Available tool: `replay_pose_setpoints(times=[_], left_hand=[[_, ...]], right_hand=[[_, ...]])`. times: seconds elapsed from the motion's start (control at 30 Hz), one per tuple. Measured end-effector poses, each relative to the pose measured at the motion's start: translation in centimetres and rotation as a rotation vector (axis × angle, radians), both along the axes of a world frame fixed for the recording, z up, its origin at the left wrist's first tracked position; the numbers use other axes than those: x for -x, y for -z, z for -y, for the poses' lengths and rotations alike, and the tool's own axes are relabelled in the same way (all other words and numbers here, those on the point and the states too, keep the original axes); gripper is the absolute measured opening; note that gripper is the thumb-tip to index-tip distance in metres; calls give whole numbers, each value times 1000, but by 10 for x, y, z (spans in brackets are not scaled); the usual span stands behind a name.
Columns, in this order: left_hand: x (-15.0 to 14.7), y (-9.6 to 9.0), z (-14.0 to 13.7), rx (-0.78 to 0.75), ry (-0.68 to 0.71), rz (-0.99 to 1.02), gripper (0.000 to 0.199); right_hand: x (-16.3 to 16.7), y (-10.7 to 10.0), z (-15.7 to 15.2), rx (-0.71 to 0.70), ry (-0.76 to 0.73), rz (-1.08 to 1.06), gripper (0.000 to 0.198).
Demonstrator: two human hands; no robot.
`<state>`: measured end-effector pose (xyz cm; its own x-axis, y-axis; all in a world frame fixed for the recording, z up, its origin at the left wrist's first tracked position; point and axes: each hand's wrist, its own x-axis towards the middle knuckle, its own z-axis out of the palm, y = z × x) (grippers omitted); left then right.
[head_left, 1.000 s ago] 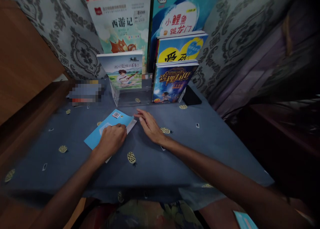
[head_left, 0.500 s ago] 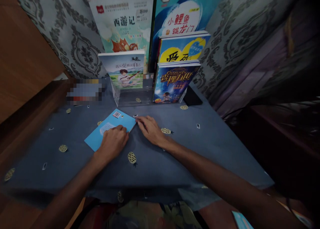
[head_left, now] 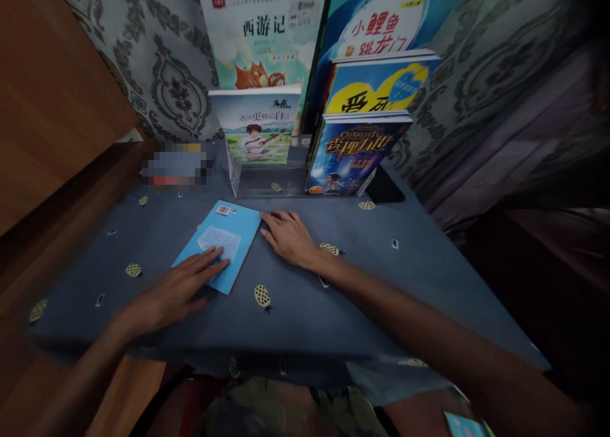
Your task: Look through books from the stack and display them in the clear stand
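Note:
A thin light-blue book [head_left: 227, 231] lies closed, back cover up, on the blue tablecloth [head_left: 381, 278]. My left hand [head_left: 178, 288] rests flat with its fingertips on the book's near edge, fingers spread. Lying flat on the cloth, my right hand [head_left: 288, 237] has its fingertips against the book's right edge. Neither hand grips anything.
A clear stand [head_left: 267, 180] at the back holds upright books: a white-covered one [head_left: 260, 132] at left, a dark blue one [head_left: 355, 151] and a yellow-blue one [head_left: 376, 84] at right. Larger books lean on the patterned wall. A dark phone [head_left: 386, 189] lies beside the stand. A wooden panel stands left.
The book's cover has gone down flat, hiding the white pages. My left hand has slid back and opened out flat on the near edge. The view shifted slightly.

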<state>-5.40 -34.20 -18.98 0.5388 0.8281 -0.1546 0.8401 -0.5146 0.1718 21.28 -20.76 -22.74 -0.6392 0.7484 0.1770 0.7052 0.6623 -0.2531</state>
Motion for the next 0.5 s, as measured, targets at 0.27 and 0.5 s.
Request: replay_pose_setpoints(times=[0.27, 0.5], left_hand=[[-26, 7, -15, -104, -68, 8, 49], [-35, 11, -13, -176, 24, -101, 40]], right_hand=[[25, 5, -38, -42, -22, -74, 43], [26, 16, -30, -33, -62, -153, 40]])
